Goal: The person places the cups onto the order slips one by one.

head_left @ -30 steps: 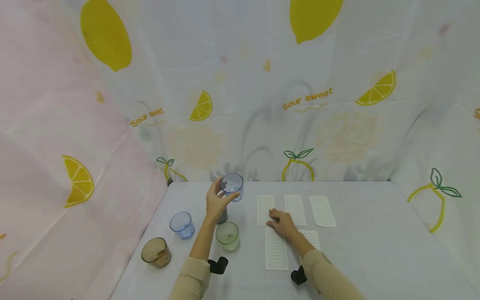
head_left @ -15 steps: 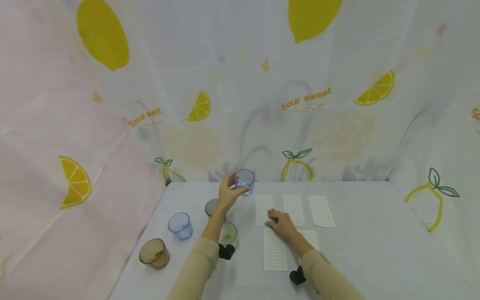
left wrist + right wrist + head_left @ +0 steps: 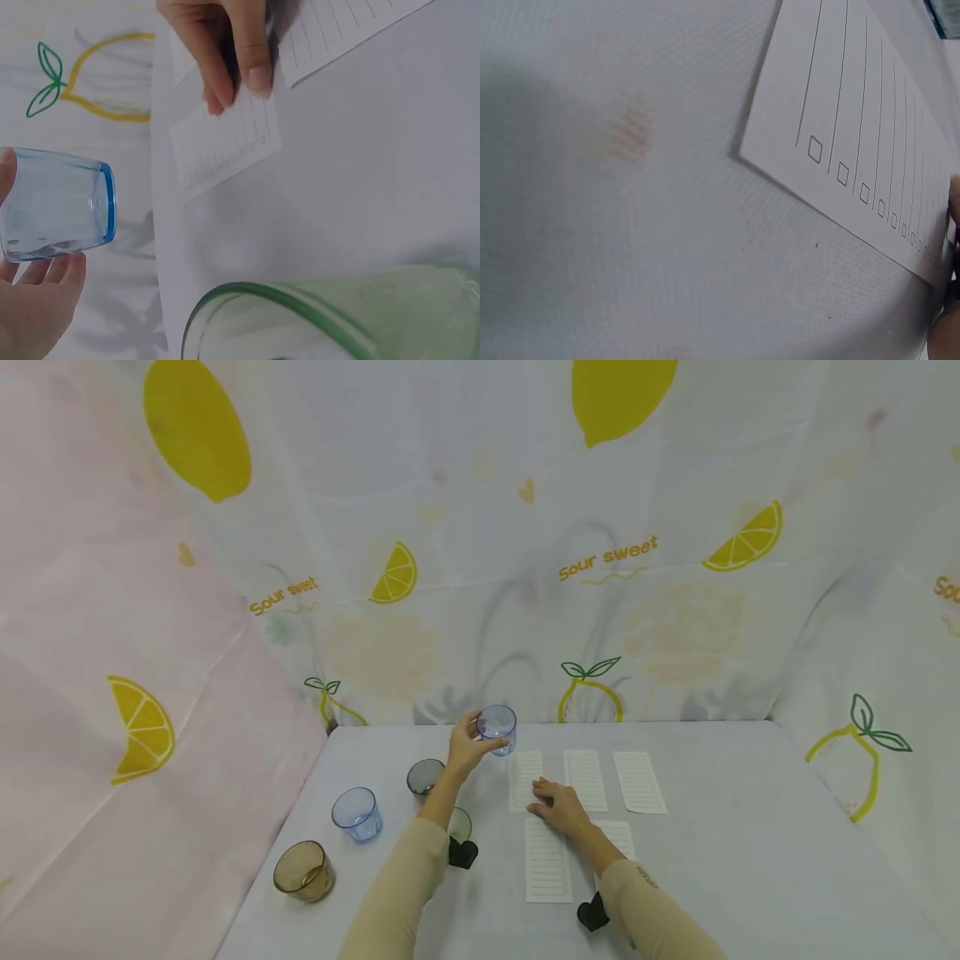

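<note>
My left hand (image 3: 467,747) grips a clear blue glass tumbler (image 3: 497,729), held above the far part of the table. In the left wrist view the blue tumbler (image 3: 56,206) sits between thumb and fingers. Fingertips of my right hand (image 3: 564,810) rest on a lined white paper slip (image 3: 525,768) in the back row. That slip lies beneath the tumbler. Close to the right wrist camera, another slip (image 3: 780,112) shows a column of small checkboxes. Below the left forearm stands a green glass (image 3: 460,823), partly hidden by the sleeve and wrist camera.
On the left of the table (image 3: 750,860) stand a grey glass (image 3: 425,777), a second blue glass (image 3: 358,816) and a brown glass (image 3: 304,871). More slips lie to the right, including a back one (image 3: 640,782) and a front one (image 3: 547,860). A lemon-print cloth (image 3: 465,635) hangs behind.
My left hand has carried the blue tumbler to the right, over toward the back-left slip, uncovering the grey glass. The right hand stays in place on the slip.
</note>
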{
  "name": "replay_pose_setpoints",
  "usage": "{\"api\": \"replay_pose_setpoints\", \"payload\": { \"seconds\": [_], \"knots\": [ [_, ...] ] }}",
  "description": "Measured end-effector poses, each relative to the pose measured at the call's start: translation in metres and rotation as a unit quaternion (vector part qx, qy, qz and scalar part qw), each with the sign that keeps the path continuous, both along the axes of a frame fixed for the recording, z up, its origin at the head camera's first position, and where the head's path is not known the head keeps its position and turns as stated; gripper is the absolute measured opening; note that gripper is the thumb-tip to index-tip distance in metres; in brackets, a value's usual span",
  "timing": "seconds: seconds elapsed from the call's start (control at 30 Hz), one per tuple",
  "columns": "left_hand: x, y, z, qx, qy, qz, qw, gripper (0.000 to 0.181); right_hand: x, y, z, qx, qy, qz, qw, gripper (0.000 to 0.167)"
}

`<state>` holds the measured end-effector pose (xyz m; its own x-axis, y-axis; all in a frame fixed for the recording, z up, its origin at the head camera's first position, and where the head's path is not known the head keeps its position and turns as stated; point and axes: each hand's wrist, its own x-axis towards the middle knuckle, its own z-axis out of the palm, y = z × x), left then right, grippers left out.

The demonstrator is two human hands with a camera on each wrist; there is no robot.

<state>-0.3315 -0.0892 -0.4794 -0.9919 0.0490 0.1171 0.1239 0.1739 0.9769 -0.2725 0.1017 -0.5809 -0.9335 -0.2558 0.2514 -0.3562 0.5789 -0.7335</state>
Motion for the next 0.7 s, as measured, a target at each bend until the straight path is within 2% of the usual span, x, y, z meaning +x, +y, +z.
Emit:
{"api": "replay_pose_setpoints", "payload": {
  "seconds": [0.3, 0.7],
  "knots": [
    [-0.006, 0.015, -0.012, -0.017, -0.028, -0.002, 0.9995, 0.081, 0.001, 0.000, 0.002, 0.003, -0.017, -0.007, 0.9998, 0.038],
    [-0.002, 0.032, -0.029, -0.063, -0.062, 0.027, 0.9957, 0.077, -0.002, 0.000, 0.000, 0.001, -0.005, 0.002, 1.0000, 0.037]
  ]
}}
